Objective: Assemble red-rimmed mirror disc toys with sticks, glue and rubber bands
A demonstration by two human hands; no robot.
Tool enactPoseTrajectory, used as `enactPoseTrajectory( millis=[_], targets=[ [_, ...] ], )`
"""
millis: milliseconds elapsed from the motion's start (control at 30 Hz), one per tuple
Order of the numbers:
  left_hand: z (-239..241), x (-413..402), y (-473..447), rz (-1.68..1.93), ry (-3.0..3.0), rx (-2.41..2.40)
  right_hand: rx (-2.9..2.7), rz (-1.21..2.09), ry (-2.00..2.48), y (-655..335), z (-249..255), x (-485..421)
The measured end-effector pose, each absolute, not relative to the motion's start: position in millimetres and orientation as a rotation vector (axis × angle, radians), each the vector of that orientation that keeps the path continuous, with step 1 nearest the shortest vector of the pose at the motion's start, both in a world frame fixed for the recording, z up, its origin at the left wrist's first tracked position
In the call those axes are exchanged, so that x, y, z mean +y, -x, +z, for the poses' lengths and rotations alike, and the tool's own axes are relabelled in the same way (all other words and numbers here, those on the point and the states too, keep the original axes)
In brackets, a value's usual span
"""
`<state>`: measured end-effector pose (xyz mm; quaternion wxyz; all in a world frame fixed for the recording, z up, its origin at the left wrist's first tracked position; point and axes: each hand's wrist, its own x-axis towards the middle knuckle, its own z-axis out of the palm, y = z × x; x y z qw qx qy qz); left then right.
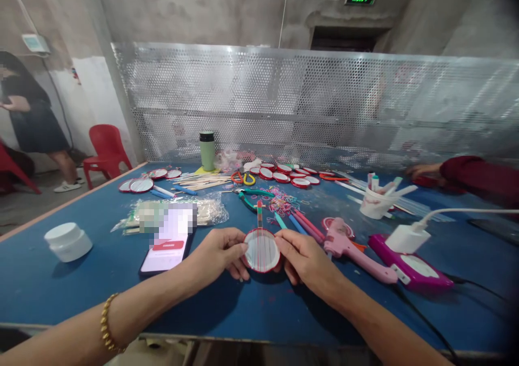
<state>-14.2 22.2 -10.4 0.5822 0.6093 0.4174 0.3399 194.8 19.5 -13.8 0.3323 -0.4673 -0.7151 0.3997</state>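
A small round lid [261, 250] with a red rim and white inside sits low over the blue table [60, 295], near its front edge, tilted so its open face looks up at the camera. Thin red bands run straight across the face from twelve to six o'clock. A short stick with coloured stripes rises from the rim at twelve o'clock.

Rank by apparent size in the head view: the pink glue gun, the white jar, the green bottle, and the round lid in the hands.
1. Pink glue gun, longest.
2. White jar.
3. Round lid, held by the left hand and right hand, and green bottle: look alike; the bottle stands farther off, so unsure.
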Motion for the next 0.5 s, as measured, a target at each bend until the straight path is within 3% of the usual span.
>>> enactPoseTrajectory(
  millis=[500],
  targets=[
    [-12.3,21.3,14.0,0.796,-1.447,0.979,-1.88,1.052,1.218,-195.1,-12.6,18.9]
  ],
)
